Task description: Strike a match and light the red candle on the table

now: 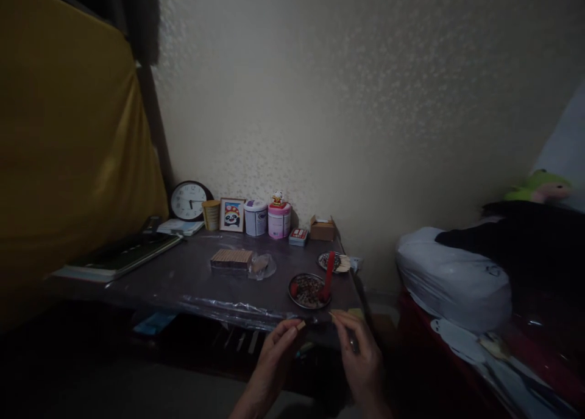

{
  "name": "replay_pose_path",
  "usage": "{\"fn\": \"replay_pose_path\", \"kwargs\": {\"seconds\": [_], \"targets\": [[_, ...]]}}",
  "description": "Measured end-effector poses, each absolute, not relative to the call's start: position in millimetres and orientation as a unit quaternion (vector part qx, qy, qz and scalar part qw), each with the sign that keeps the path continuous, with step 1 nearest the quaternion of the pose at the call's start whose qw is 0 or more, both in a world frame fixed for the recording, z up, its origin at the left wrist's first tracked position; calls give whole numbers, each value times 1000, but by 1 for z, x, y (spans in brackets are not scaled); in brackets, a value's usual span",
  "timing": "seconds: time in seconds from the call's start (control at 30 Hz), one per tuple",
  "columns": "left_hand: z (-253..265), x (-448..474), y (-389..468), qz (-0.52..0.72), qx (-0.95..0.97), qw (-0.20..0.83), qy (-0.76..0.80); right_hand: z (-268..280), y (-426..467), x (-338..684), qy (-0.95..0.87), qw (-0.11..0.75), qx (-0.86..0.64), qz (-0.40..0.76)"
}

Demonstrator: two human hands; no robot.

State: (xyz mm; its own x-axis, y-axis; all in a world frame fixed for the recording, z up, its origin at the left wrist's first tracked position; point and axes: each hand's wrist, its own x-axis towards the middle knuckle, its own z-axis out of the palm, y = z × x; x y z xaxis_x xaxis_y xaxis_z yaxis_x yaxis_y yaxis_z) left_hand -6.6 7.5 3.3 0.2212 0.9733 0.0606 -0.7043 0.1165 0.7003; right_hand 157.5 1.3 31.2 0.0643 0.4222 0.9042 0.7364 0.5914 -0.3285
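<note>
My left hand [274,355] is pinched on a small pale stick-like piece [300,325] just below the near edge of the low table [183,279]. My right hand [361,358] is pinched on another thin pale piece [340,314] close beside it; the light is too dim to tell what these pieces are. Right above my hands sits a round dish [309,291] of dark and red bits with a red spoon [328,279] standing in it. A second small dish [333,262] with pale sticks lies behind it.
A block of stacked sticks [231,260] and a plastic bag [262,265] lie mid-table. A clock [188,200], framed picture [232,215], tins [267,219] and a small box [322,228] line the wall. A book [123,254] lies left. A white bag [452,276] sits right.
</note>
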Motion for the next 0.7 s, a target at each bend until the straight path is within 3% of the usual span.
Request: {"fn": "replay_pose_path", "kwargs": {"seconds": [0.23, 0.37, 0.7], "targets": [[3, -3, 8, 594, 298, 715, 217, 46, -20, 140, -706, 597, -361, -122], [-2, -3, 7, 589, 295, 729, 189, 27, -3, 151, -741, 543, -376, -121], [1, -7, 8, 591, 298, 725, 191, 24, 5, 160, -635, 614, -465, -61]]}}
